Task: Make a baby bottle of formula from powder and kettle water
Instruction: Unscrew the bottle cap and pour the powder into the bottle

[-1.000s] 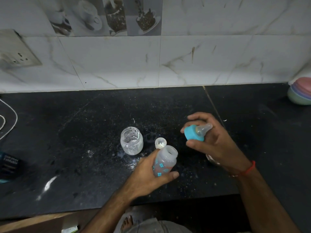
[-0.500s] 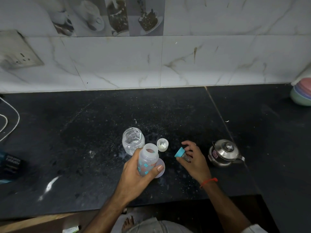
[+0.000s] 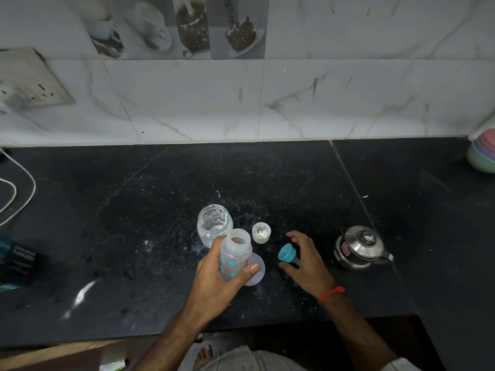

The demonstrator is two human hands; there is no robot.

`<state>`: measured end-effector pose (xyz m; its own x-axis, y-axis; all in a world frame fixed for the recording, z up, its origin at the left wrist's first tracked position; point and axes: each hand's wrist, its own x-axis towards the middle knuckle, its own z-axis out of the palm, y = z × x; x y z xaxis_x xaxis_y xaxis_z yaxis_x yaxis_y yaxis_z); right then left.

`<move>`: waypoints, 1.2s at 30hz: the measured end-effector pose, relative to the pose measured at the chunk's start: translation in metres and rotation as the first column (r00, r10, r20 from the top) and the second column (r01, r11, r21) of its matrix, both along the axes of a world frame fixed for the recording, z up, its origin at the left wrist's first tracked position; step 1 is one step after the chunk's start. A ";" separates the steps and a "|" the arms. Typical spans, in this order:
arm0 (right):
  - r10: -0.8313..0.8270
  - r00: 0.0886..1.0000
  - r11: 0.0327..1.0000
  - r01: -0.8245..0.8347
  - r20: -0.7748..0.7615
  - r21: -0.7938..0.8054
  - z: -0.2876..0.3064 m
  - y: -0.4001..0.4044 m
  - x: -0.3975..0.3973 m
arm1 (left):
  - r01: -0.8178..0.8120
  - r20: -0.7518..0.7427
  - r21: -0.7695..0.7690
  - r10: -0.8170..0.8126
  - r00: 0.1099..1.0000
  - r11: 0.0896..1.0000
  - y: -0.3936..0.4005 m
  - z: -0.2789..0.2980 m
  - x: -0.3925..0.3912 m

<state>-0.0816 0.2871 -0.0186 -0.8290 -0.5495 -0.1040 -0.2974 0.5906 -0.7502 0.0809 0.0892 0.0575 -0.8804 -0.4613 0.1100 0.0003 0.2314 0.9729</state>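
Left hand (image 3: 214, 279) wraps the baby bottle (image 3: 235, 254), fingers and thumb curled round its lower body, thumb tip across the front. Bottle is translucent, frosted, with teal and orange printed shapes; neck open, no cap, tilted a bit away from the palm. Can't tell whether there is anything inside it. Its base is hidden by the hand, so whether it rests on the counter (image 3: 134, 236) or is lifted is unclear.

Right hand (image 3: 308, 263) is spread loosely, fingers relaxed, arched over the teal teat ring (image 3: 287, 252), which lies on its side on the counter just right of the bottle grip. The clear teat end is tucked under the palm, mostly hidden; whether the fingers actually touch the ring is hard to make out. Red thread band (image 3: 332, 293) on that wrist.

Just under the gripped bottle, on its right, a round translucent lid (image 3: 257, 271) lies flat, partly covered by bottle and thumb. Just beyond the grip: a clear glass jar (image 3: 214, 223), open; beside it a small white cap (image 3: 261, 232) with something pale inside. Right of the right hand, well apart from the bottle, a small steel kettle (image 3: 360, 246), lid on, spout pointing right.

White powder specks scattered on the dark counter around the grip. Far left, a dark box (image 3: 16, 261) is cut off by the frame; far right, stacked pastel bowls (image 3: 483, 156) are cut off too.
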 end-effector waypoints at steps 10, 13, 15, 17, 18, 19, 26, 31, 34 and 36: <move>-0.045 0.999 0.996 0.044 -0.017 -0.073 0.020 -0.027 -0.008 | 0.011 0.007 -0.010 -0.011 1.000 1.000 0.000 0.007 0.003; 0.033 0.998 0.999 -0.030 -0.062 0.040 0.023 -0.045 -0.018 | 0.017 -0.010 -0.011 -0.017 1.000 1.000 0.001 0.011 0.006; 0.113 0.991 0.987 -0.104 -0.066 0.125 0.023 -0.055 -0.023 | 0.019 -0.018 -0.011 -0.019 1.000 1.000 0.001 0.014 0.007; 0.143 0.989 0.980 -0.134 -0.047 0.147 0.022 -0.062 -0.026 | 0.022 -0.012 -0.008 -0.022 1.000 1.000 0.000 0.015 0.008; 0.147 0.988 0.980 -0.139 -0.044 0.145 0.022 -0.065 -0.027 | 0.026 -0.004 -0.006 -0.026 1.000 1.000 -0.001 0.014 0.009; 0.149 0.988 0.980 -0.141 -0.043 0.141 0.021 -0.067 -0.028 | 0.030 0.004 -0.005 -0.030 1.000 1.000 -0.001 0.013 0.009; 0.130 0.986 0.990 -0.135 -0.106 -0.044 0.041 -0.058 -0.017 | 0.055 0.053 -0.023 -0.054 0.997 0.998 -0.004 0.002 0.009; 0.151 0.920 0.944 -0.243 -0.361 -0.224 0.087 -0.043 -0.009 | 0.044 0.097 -0.019 -0.042 0.994 0.999 -0.003 -0.005 -0.001; 0.179 0.840 0.927 -0.319 -0.512 -0.198 0.116 -0.034 -0.004 | 0.049 0.131 -0.021 -0.046 0.990 0.999 -0.003 -0.009 -0.010; 0.199 0.779 0.920 -0.358 -0.594 -0.161 0.131 -0.030 -0.001 | 0.066 0.129 -0.023 -0.062 0.990 0.998 0.000 -0.008 -0.015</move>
